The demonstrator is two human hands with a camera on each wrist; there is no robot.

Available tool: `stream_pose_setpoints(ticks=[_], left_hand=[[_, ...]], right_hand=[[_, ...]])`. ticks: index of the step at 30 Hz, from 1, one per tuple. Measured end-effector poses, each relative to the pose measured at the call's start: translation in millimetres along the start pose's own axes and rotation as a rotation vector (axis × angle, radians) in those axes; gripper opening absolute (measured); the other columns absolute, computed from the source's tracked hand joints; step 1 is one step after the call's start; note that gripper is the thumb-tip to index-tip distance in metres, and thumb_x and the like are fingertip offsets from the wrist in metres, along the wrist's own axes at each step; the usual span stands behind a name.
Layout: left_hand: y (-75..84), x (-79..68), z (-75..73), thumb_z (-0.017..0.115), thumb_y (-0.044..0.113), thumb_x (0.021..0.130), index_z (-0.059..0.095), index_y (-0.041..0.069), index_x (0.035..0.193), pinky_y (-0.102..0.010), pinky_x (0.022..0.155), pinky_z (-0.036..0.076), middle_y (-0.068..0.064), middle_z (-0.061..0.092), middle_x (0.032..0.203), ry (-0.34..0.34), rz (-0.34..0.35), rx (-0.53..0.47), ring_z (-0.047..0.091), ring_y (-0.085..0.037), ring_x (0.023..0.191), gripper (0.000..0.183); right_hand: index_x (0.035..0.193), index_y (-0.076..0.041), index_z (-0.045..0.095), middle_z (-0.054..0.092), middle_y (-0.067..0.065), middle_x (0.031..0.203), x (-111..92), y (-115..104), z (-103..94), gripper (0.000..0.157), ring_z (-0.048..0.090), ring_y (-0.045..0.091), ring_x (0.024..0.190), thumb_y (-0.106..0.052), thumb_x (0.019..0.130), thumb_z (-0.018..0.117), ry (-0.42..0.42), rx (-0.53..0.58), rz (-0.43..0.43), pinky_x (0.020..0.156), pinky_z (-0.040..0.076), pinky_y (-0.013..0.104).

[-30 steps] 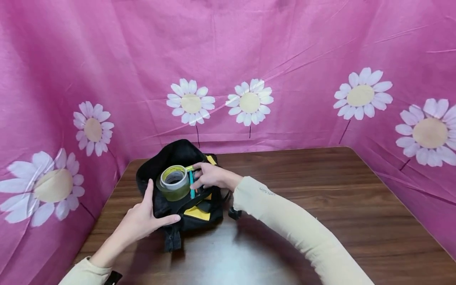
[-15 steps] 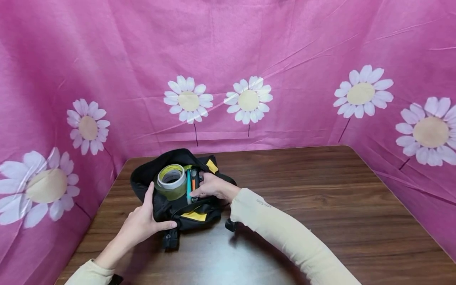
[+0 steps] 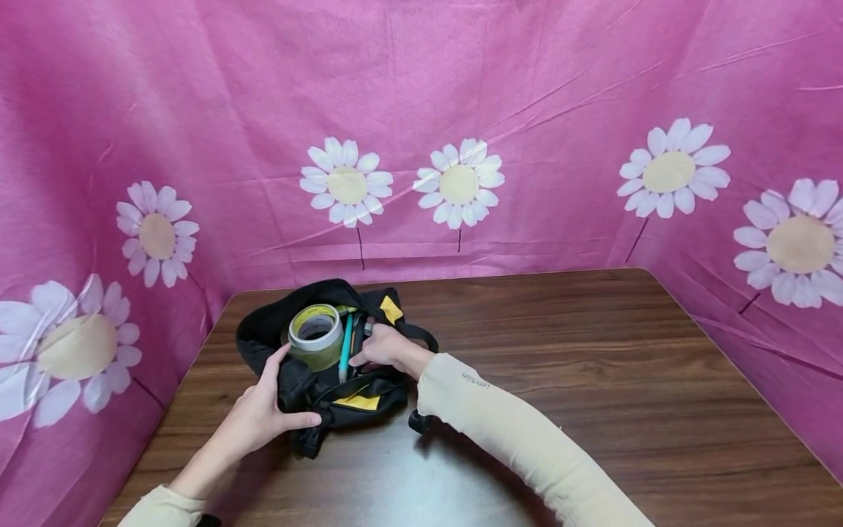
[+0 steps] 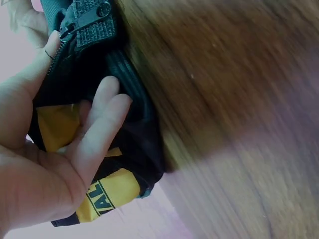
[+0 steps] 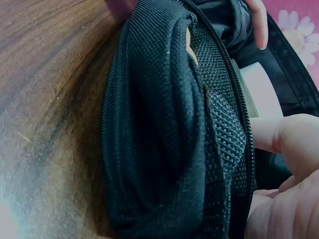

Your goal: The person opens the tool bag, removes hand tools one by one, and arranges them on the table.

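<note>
A black bag with yellow patches (image 3: 358, 402) stands unzipped at the table's left side. My left hand (image 3: 253, 417) grips its near left edge, thumb in front and fingers along the side; in the left wrist view, fingers (image 4: 107, 124) curl against the fabric. My right hand (image 3: 388, 348) reaches into the bag's right part, beside a slim teal stick (image 3: 345, 344) and a dark tool with an orange strip (image 3: 357, 340). Its fingertips are partly hidden, so any grip is unclear. Left of these, a pale tape roll (image 3: 336, 333) sits on a wider greenish one (image 3: 323, 359).
The bag rests on a brown wooden table (image 3: 560, 351). Loose straps with a black buckle (image 3: 418, 421) hang out by my right wrist. A pink cloth with white daisies (image 3: 459, 183) surrounds the table's back and sides.
The bag has shifted slightly left and its raised back flap sits lower. My right hand has moved a little left and nearer, deeper among the tools. My left hand keeps its hold.
</note>
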State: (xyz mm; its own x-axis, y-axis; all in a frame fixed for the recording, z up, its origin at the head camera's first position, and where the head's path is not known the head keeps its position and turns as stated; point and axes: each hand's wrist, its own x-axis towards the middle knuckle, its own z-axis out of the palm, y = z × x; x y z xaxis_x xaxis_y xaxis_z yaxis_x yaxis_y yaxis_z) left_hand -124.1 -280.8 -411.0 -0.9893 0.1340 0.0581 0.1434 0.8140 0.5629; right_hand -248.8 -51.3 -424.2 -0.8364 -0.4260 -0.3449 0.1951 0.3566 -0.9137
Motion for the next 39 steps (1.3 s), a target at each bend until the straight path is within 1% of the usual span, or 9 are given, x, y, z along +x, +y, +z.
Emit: stream_pose_setpoints(ticks=[3, 6, 8, 11, 15, 21, 28, 32, 39], left_hand=[[-3.7, 0.4, 0.4, 0.093, 0.05, 0.067, 0.025, 0.014, 0.153, -0.061, 0.084, 0.051, -0.037, 0.061, 0.12, 0.024, 0.032, -0.016, 0.064, -0.046, 0.106, 0.116], [-6.0, 0.3, -0.6, 0.093, 0.05, 0.067, 0.033, 0.015, 0.147, -0.058, 0.083, 0.052, -0.034, 0.063, 0.12, 0.048, 0.048, -0.03, 0.066, -0.041, 0.103, 0.106], [-6.3, -0.7, -2.3, 0.093, 0.05, 0.067, 0.037, 0.016, 0.144, -0.056, 0.08, 0.053, -0.026, 0.067, 0.111, 0.058, 0.046, -0.025, 0.067, -0.034, 0.096, 0.101], [-6.4, -3.2, -6.1, 0.092, 0.053, 0.067, 0.043, 0.02, 0.14, -0.046, 0.069, 0.052, -0.008, 0.068, 0.081, 0.066, 0.024, -0.012, 0.065, -0.021, 0.074, 0.094], [-6.0, -8.7, -14.5, 0.091, 0.055, 0.068, 0.049, 0.025, 0.136, -0.034, 0.059, 0.045, 0.008, 0.056, 0.058, 0.082, 0.012, 0.017, 0.056, -0.01, 0.056, 0.085], [-2.8, -13.6, -28.7, 0.091, 0.053, 0.069, 0.057, 0.027, 0.13, -0.03, 0.054, 0.042, 0.006, 0.049, 0.056, 0.119, 0.038, 0.022, 0.049, -0.009, 0.052, 0.074], [-7.6, -16.8, -26.2, 0.094, 0.036, 0.072, 0.064, 0.026, 0.126, -0.026, 0.054, 0.049, 0.003, 0.062, 0.07, 0.119, 0.124, -0.153, 0.06, -0.01, 0.058, 0.063], [-13.6, -17.6, -24.5, 0.092, 0.019, 0.076, 0.069, 0.018, 0.124, -0.027, 0.056, 0.052, 0.002, 0.063, 0.071, 0.115, 0.17, -0.286, 0.06, -0.011, 0.062, 0.053], [-20.4, -16.0, -30.7, 0.079, -0.004, 0.085, 0.068, -0.001, 0.12, -0.046, 0.06, 0.06, -0.007, 0.07, 0.077, 0.014, 0.154, -0.586, 0.072, -0.028, 0.065, 0.037]], right_hand=[[0.154, 0.002, 0.028, 0.059, 0.016, 0.121, 0.1, 0.4, -1.5, 0.085, 0.066, 0.024, 0.098, 0.004, 0.085, 0.078, -0.019, 0.09, 0.011, 0.08, 0.059, 0.034], [0.153, 0.003, 0.029, 0.056, 0.022, 0.128, -0.4, -0.2, -4.5, 0.083, 0.065, 0.028, 0.106, 0.01, 0.084, 0.074, -0.05, 0.176, 0.017, 0.087, 0.058, 0.038], [0.153, 0.005, 0.029, 0.053, 0.026, 0.137, -1.7, -0.9, -7.1, 0.082, 0.061, 0.028, 0.115, 0.013, 0.084, 0.073, -0.081, 0.216, 0.018, 0.095, 0.054, 0.039], [0.152, 0.008, 0.03, 0.052, 0.027, 0.141, -4.6, -2.1, -11.0, 0.077, 0.06, 0.029, 0.121, 0.015, 0.086, 0.069, -0.157, 0.268, 0.006, 0.1, 0.051, 0.041], [0.147, 0.008, 0.037, 0.066, 0.02, 0.122, -10.1, -5.0, -16.3, 0.068, 0.067, 0.025, 0.103, 0.017, 0.086, 0.066, -0.236, 0.302, -0.018, 0.095, 0.055, 0.039], [0.14, 0.002, 0.043, 0.07, 0.014, 0.103, -20.3, -15.3, -29.4, 0.063, 0.069, 0.022, 0.092, 0.021, 0.084, 0.064, -0.279, 0.353, -0.062, 0.091, 0.057, 0.042], [0.14, -0.001, 0.043, 0.063, 0.012, 0.105, -37.9, -29.5, -45.5, 0.066, 0.069, 0.023, 0.089, 0.024, 0.082, 0.064, -0.282, 0.402, -0.104, 0.086, 0.058, 0.044], [0.142, -0.002, 0.041, 0.063, 0.012, 0.11, -47.0, -33.8, -57.2, 0.066, 0.069, 0.024, 0.09, 0.022, 0.084, 0.064, -0.295, 0.422, -0.135, 0.089, 0.057, 0.047], [0.143, -0.004, 0.042, 0.061, 0.016, 0.117, -68.5, -36.9, -86.4, 0.065, 0.07, 0.028, 0.096, 0.017, 0.086, 0.066, -0.33, 0.414, -0.199, 0.092, 0.056, 0.047]])
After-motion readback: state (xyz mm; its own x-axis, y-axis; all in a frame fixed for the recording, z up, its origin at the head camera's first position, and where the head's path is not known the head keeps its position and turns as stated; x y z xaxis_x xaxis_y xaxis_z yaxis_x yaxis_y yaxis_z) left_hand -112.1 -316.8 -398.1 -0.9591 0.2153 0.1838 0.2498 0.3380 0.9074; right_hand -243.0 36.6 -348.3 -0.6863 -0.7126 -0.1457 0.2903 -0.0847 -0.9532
